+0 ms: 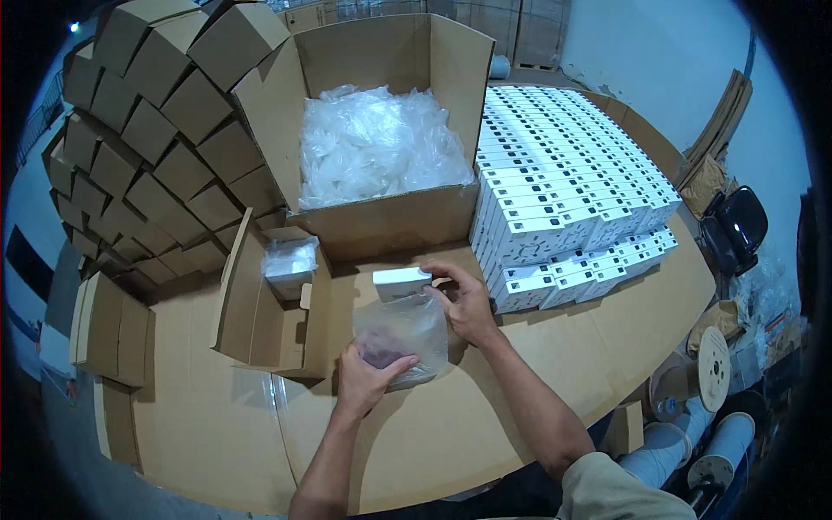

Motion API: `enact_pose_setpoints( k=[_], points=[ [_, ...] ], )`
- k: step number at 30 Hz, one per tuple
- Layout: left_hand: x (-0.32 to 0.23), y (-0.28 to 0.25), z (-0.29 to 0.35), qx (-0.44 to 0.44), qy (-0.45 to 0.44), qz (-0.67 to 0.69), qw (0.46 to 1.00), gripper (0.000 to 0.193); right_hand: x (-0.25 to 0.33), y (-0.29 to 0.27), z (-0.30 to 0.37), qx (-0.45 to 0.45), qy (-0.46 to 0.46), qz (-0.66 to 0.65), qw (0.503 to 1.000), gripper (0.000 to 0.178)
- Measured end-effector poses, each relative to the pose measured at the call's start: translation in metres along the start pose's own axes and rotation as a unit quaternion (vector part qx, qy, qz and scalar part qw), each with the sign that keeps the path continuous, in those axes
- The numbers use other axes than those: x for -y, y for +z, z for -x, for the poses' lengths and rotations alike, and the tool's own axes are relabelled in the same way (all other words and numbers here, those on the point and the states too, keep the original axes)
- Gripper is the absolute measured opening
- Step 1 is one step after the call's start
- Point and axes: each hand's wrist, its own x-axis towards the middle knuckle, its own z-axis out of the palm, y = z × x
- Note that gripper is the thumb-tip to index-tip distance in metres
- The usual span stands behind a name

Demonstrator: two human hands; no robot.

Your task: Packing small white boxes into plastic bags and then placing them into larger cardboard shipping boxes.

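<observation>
A clear plastic bag (426, 340) is gripped by my left hand (371, 374), its thumb on the near side and its other fingers behind the film. At the bag's upper edge, a small white box (400, 282) sits partly inside the mouth. My right hand (461, 302) pinches that box at its right end, fingers closed on it. To the left stands an open brown carton (276, 334) with a bagged white box (290, 260) lying at its far end.
Behind my hands is a large open carton (381, 227) heaped with clear bags (377, 143). Rows of white boxes (555, 217) are stacked at the right. Closed brown cartons (165, 156) pile high at the left. Spools (712, 368) and a black chair (735, 230) stand beyond the table's right edge.
</observation>
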Motion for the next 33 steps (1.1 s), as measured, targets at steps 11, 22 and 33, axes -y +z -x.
enact_pose_setpoints(
  k=[11,22,33],
  points=[
    [0.01,-0.002,-0.003,0.005,0.021,-0.053,0.998,0.053,0.029,0.003,0.0,-0.104,-0.093,-0.163,0.977,0.03],
    [0.007,-0.005,-0.005,0.028,-0.017,-0.02,0.999,0.054,0.028,-0.007,0.003,-0.082,-0.041,-0.19,0.978,0.027],
    [-0.003,-0.003,-0.002,0.014,-0.026,-0.055,0.998,0.056,0.02,-0.01,0.004,-0.055,-0.018,-0.175,0.983,0.024]
  ],
)
